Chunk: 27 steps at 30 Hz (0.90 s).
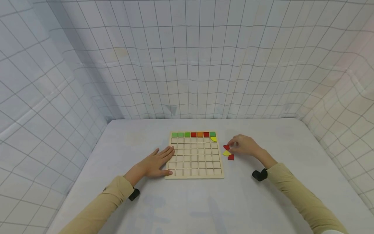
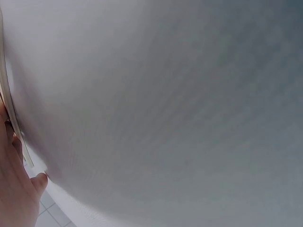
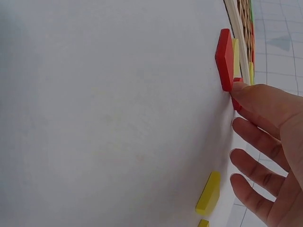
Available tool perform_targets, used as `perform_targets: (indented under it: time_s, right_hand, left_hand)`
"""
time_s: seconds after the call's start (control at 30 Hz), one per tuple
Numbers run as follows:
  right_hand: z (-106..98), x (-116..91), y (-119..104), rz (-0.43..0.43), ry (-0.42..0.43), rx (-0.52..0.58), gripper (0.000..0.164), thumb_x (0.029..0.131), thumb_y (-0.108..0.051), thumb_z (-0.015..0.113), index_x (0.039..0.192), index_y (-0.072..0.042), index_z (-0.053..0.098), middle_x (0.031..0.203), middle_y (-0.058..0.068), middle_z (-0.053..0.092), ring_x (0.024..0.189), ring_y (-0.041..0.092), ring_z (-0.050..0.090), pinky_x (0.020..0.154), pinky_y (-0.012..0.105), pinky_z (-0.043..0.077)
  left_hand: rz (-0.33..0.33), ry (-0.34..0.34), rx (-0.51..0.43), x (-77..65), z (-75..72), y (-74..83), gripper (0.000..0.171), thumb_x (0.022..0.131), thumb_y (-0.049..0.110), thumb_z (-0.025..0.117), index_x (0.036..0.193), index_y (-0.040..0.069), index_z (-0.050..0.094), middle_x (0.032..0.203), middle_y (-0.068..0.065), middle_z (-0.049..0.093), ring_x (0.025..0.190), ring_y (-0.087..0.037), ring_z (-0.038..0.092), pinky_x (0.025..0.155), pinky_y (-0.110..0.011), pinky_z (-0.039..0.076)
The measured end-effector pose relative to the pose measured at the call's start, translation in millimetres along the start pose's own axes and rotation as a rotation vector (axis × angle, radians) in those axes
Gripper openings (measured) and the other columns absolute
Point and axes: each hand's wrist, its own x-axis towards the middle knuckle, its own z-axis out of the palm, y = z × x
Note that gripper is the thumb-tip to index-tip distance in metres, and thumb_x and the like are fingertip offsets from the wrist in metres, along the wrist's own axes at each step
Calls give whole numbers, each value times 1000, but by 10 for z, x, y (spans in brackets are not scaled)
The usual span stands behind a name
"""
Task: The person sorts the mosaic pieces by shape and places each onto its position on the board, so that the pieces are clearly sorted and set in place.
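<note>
My left hand (image 1: 157, 162) lies flat, thumb spread wide, over the edge of the board (image 1: 194, 177) at eight to nine o'clock; at three o'clock, just off it, my right hand (image 1: 244, 145) pinches the upper red piece (image 1: 226, 147). The yellow piece (image 1: 226, 153) crowds it at six, the lower red piece (image 1: 231, 157) at five, so a careless lift could drag them. Leaning left-handed might slide the board and jog the yellow wedge (image 1: 214, 139) at one o'clock
</note>
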Motion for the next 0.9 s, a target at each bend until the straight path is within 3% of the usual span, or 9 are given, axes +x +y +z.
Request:
perform_targets:
  time_s: [0.23, 0.53, 0.9]
  right_hand:
    - [8, 24, 18, 43, 13, 13, 24, 83, -28, 73, 103, -14, 75, 98, 0, 70, 82, 15, 54, 69, 29, 46]
    - [24, 31, 4, 60, 49, 43, 25, 83, -28, 74, 102, -12, 75, 95, 1, 71, 78, 15, 53, 65, 25, 44]
    - [26, 97, -56, 25, 139, 44, 23, 82, -23, 72, 100, -10, 76, 90, 3, 71, 73, 15, 54, 62, 25, 45]
  left_hand:
    - [-7, 2, 16, 8, 5, -12, 89, 93, 62, 46, 155, 7, 15, 163, -10, 9, 150, -29, 11, 117, -59, 14]
    - [-8, -3, 6, 6, 3, 5, 89, 93, 61, 46, 155, 6, 14, 163, -11, 9, 150, -29, 10, 117, -60, 14]
    - [-9, -5, 7, 1, 17, 1, 88, 93, 61, 46, 155, 6, 15, 163, -10, 9, 150, -29, 10, 117, -59, 14]
